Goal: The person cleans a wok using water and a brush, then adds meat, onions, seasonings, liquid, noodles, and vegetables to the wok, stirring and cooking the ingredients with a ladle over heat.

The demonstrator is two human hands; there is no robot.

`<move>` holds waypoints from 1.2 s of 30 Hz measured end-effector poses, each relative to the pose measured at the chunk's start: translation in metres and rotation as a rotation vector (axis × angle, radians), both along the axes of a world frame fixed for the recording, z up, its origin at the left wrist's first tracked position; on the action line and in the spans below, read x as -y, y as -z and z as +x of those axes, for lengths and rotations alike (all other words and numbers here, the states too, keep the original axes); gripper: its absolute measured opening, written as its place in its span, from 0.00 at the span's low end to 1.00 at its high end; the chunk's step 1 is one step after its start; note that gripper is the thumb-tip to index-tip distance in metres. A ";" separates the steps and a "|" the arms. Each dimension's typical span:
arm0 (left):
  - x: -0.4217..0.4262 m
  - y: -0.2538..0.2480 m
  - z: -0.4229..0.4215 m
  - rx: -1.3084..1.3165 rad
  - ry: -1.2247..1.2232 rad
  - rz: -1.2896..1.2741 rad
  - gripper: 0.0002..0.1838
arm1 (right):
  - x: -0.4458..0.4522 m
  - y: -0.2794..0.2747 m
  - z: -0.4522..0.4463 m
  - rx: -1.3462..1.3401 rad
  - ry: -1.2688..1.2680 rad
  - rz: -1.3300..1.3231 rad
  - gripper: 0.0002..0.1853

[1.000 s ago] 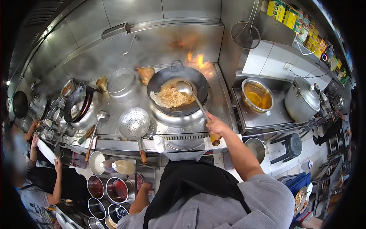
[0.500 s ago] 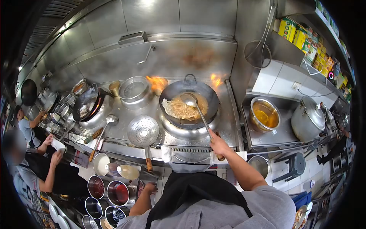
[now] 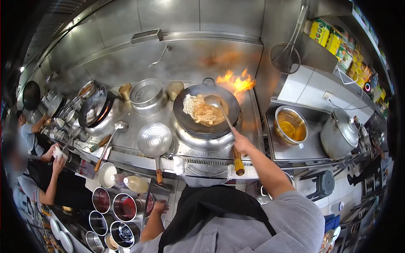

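Note:
My right hand (image 3: 242, 143) is closed around the handle of a metal ladle (image 3: 221, 113). The ladle's bowl rests in the food inside a large dark wok (image 3: 183, 118). Pale, thin strands, perhaps noodles or enoki mushrooms (image 3: 204, 114), lie in brown sauce there. Low at my side, my left hand (image 3: 160, 206) looks empty with its fingers loosely apart, beside a tray of red food (image 3: 150, 204). Tall flames (image 3: 236, 82) rise behind the wok's right rim. A bamboo brush (image 3: 238, 162) lies below my right hand.
A perforated strainer (image 3: 154, 139) and another ladle (image 3: 121, 125) lie left of the wok. Sauce pots (image 3: 125, 206) stand lower left. A bowl of yellow liquid (image 3: 291, 126) and a lidded pot (image 3: 339, 133) are at right. Another person (image 3: 46, 189) stands at left.
The flame left of the wok is gone, while the right one has grown. My right hand has shifted slightly up and away with the ladle. The strands now sit higher in the wok.

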State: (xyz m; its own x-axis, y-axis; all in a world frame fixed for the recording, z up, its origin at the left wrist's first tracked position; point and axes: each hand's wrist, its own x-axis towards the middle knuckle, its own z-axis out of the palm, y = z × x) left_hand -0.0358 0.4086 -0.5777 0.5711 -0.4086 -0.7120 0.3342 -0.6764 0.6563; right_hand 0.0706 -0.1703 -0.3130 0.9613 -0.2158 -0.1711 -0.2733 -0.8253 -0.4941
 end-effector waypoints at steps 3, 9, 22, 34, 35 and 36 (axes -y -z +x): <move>0.024 -0.023 -0.022 -0.269 -0.606 0.068 0.28 | 0.010 -0.062 -0.015 -0.094 -0.041 -0.145 0.42; 0.028 -0.004 -0.054 -0.300 -0.238 0.302 0.24 | 0.000 -0.087 0.013 -0.096 -0.138 -0.326 0.44; 0.061 -0.022 -0.024 -0.175 -0.516 0.161 0.23 | 0.054 -0.144 0.041 -0.245 -0.155 -0.591 0.45; 0.037 -0.014 -0.088 -0.342 -0.521 0.225 0.17 | 0.087 -0.123 0.013 -0.164 -0.283 -0.485 0.46; 0.035 -0.019 -0.091 -0.372 -0.472 0.287 0.16 | 0.064 -0.120 0.014 -0.196 -0.216 -0.469 0.46; 0.030 -0.006 -0.087 -0.366 -0.474 0.283 0.16 | 0.049 -0.119 0.012 -0.226 -0.149 -0.457 0.46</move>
State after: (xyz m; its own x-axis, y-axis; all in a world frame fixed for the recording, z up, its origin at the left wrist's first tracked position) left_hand -0.1231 0.3786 -0.5718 0.3442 0.0593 -0.9370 0.8059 -0.5307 0.2625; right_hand 0.0828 -0.2195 -0.1943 0.9372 -0.1809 -0.2980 -0.1947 -0.9807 -0.0168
